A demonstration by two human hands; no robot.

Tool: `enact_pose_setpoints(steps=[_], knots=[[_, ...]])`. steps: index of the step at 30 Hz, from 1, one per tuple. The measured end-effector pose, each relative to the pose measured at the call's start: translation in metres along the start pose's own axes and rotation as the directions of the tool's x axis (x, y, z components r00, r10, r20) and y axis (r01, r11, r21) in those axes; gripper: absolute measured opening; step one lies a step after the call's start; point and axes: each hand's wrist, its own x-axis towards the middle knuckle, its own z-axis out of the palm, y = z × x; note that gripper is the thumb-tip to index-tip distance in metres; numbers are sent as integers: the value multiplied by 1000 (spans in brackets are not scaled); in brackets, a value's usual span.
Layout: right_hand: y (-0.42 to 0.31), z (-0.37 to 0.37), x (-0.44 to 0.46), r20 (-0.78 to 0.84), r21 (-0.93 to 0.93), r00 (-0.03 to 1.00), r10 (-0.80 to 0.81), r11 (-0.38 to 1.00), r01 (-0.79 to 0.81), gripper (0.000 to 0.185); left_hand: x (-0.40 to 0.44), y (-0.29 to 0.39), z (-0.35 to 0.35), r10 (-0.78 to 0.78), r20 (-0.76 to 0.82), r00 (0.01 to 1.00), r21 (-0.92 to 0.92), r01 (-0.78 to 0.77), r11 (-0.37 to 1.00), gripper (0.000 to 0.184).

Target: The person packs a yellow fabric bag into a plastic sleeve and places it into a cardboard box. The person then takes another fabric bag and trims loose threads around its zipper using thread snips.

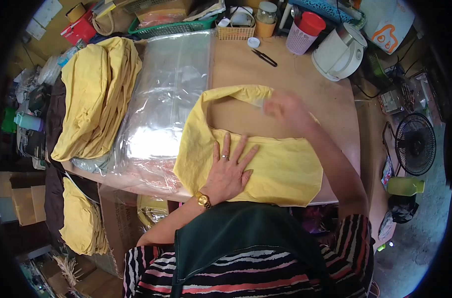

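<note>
L hand (228,176) splayed flat on yel. bag (288,171); R hand (289,113) blurred, grip unclear.

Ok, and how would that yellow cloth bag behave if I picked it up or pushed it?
The yellow cloth bag is probably floppy, since its strap loop lies in soft folds. It's likely light for its size, being flat-lying fabric. Pushed, it may bunch up around the left hand, which presses down on it.

A small textile workshop: yellow cloth bag (284,166), snips (265,58), fabric stack (97,97).
</note>
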Motion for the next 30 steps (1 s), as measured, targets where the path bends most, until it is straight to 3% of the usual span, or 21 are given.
enact_pose_setpoints(steps=[2,3,5,6,8,10,12,13,15,16,18,21,25,27,30], knots=[[6,-14,42,-191,-1,981,-26,1000,27,13,1,2,1,18,62,998,28,-20,999,64],[5,-17,43,-198,-2,980,-37,999,38,13,3,-1,-4,18,54,998,38,-20,999,64],[10,-29,49,-326,-213,940,-104,976,35,43,10,-17,-24,-99,-70,993,-146,88,985,64],[7,-38,42,-334,-217,936,-116,975,44,43,18,-28,-43,-202,-96,975,-136,188,973,61],[-3,-54,-1,-126,-365,980,153,912,-189,60,36,-63,-68,-314,-202,928,-87,302,949,56],[13,-51,-39,-159,-496,962,224,824,-274,58,58,-99,-70,-321,-292,901,-52,320,946,53],[41,-41,-65,-214,-469,938,273,813,-344,39,77,-130,-49,-224,-296,929,-122,196,973,38],[50,-36,-75,-227,-472,933,279,806,-356,39,79,-137,-44,-211,-299,931,-126,180,976,38],[62,-34,-92,-213,-408,928,306,835,-369,24,88,-148,-40,-218,-46,975,-154,208,966,17],[55,-37,-99,-227,-410,925,306,831,-376,24,86,-149,-45,-205,-53,977,-155,194,969,17],[37,-39,-114,-401,-441,913,70,859,-260,22,62,-141,-52,-163,-117,980,-164,143,976,11],[35,-34,-130,-389,-459,921,-1,867,-193,24,37,-133,-41,-259,-102,960,-226,231,946,14],[46,-32,-134,-388,-533,922,23,810,-244,26,21,-110,-41,-226,-227,947,-230,173,958,21],[19,-49,-126,-335,-335,924,186,893,-302,33,17,-97,-52,-216,-264,940,-248,151,957,23],[-24,-38,-101,-369,-190,923,112,963,-193,44,17,-90,-63,-209,-262,942,-242,146,959,22]])
